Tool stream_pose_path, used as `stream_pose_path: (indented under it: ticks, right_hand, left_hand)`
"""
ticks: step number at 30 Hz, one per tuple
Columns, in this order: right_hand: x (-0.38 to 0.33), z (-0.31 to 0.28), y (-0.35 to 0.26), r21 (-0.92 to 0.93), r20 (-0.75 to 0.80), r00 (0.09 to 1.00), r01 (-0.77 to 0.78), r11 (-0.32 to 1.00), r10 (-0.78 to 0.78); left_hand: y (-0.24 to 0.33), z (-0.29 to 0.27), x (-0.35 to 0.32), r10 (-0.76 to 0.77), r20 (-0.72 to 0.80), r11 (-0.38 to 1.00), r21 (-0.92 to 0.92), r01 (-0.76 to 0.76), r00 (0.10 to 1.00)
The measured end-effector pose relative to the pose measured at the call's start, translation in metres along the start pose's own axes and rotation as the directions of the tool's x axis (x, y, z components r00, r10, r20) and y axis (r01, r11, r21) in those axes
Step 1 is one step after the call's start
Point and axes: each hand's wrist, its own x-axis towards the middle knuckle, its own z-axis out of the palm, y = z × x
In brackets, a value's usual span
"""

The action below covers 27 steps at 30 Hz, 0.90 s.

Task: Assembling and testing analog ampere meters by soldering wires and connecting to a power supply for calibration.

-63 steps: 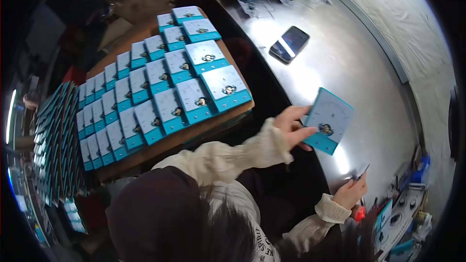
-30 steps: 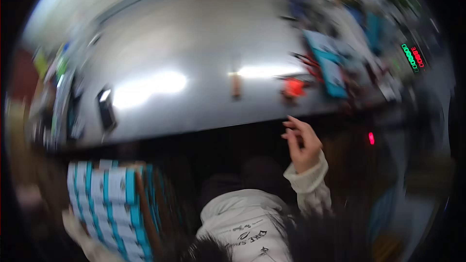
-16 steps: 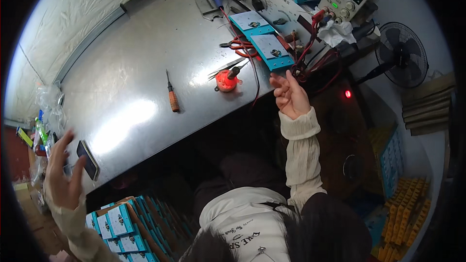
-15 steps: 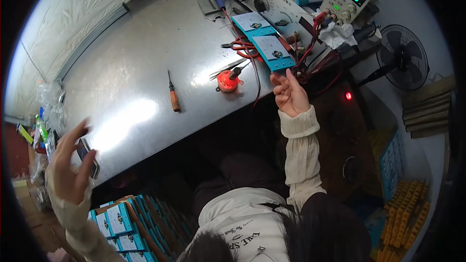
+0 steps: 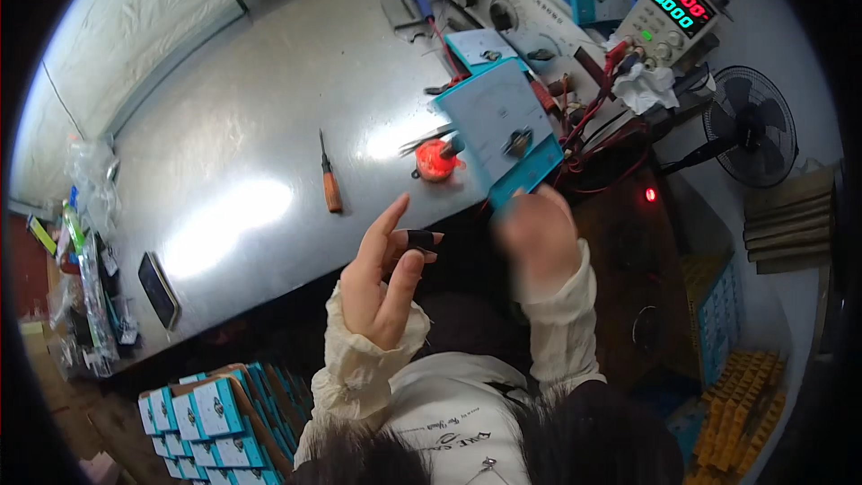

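Steel workbench (image 5: 269, 126): I log bare middle, tools pushed to far edge.
Teal-framed panel meter (image 5: 501, 130): tilted up off bench, right hand (image 5: 536, 242) clasping lower edge, face toward me for reading.
Left hand (image 5: 382, 278): loose, nothing held, raised near meter.
Orange-handled screwdriver (image 5: 329, 178): flat on bench, apart.
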Motion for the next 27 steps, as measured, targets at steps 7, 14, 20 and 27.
stream_pose_path:
  ticks: [7,14,20,27]
  right_hand:
    - [-0.048,0.078,0.053,-0.366,0.239,0.947,-0.116,0.924,0.214]
    - [-0.049,0.087,0.072,-0.464,0.31,0.931,-0.03,0.885,0.194]
    - [-0.05,0.092,0.078,-0.511,0.427,0.897,0.135,0.849,0.114]
    - [-0.056,0.098,0.075,-0.53,0.387,0.92,0.165,0.832,0.064]
  left_hand:
    - [-0.037,-0.036,-0.038,-0.199,-0.287,0.96,-0.247,0.129,0.937]
    - [-0.053,-0.07,-0.062,-0.366,-0.15,0.856,-0.441,0.269,0.918]
    - [-0.059,-0.082,-0.057,-0.368,-0.007,0.668,-0.698,0.259,0.93]
    - [-0.061,-0.085,-0.056,-0.441,0.061,0.604,-0.718,0.346,0.895]
